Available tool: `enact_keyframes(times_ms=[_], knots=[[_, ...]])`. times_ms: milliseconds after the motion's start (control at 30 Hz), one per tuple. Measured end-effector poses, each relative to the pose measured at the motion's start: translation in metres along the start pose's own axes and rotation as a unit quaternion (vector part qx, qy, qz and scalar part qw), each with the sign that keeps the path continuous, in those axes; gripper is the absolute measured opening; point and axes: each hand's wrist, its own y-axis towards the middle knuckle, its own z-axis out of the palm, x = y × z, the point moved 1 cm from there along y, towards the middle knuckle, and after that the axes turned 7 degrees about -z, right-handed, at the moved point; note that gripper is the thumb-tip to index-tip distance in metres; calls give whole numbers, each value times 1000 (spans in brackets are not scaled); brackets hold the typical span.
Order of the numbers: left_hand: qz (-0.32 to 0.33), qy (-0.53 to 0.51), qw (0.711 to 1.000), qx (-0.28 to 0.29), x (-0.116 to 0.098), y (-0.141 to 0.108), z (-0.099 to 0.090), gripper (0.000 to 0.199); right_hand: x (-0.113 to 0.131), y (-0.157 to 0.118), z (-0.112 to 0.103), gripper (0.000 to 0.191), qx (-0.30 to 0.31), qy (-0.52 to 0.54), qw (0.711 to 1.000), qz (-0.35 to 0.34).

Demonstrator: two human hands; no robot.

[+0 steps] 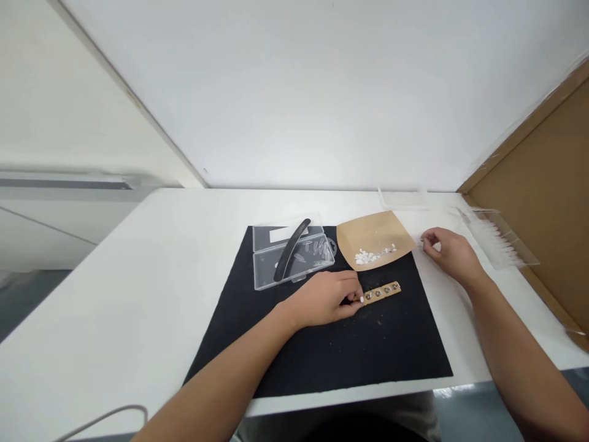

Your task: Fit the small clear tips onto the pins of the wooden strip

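My left hand [329, 298] rests on the black mat [322, 362], its fingers closed around the left end of a tan strip [383, 292] that carries a row of small round metallic pieces. A small white oval piece shows at its fingertips. To the right of the paper tray, my right hand [448, 252] is raised with thumb and index finger pinched together; whatever it pinches is too small to make out. The brown paper tray [377, 227] holds a scatter of small white pieces [365, 256] near its front edge.
An open clear plastic case [264, 271] at the mat's back left holds clear pieces, with a black curved file [291, 250] lying across it. Another clear box [499, 239] stands at the right, beside a cardboard panel [547, 202]. A cable [110, 414] lies front left.
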Motion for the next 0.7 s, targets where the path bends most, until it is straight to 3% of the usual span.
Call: enact_keyframes(times_ms=[167, 300, 500, 700], knots=[[19, -10, 1000, -3, -2, -1, -5, 13, 27, -4, -14, 14, -116, 37, 992, -24], [44, -34, 997, -53, -5, -1, -6, 21, 71, -13, -17, 10, -148, 136, 978, -59], [58, -89, 978, -177, -9, -1, -1, 25, 129, -30, -6, 10, -91, 239, 951, -172], [89, -129, 958, -240, -14, 1, 4, 23, 140, -34, 2, 11, -50, 286, 934, -209]])
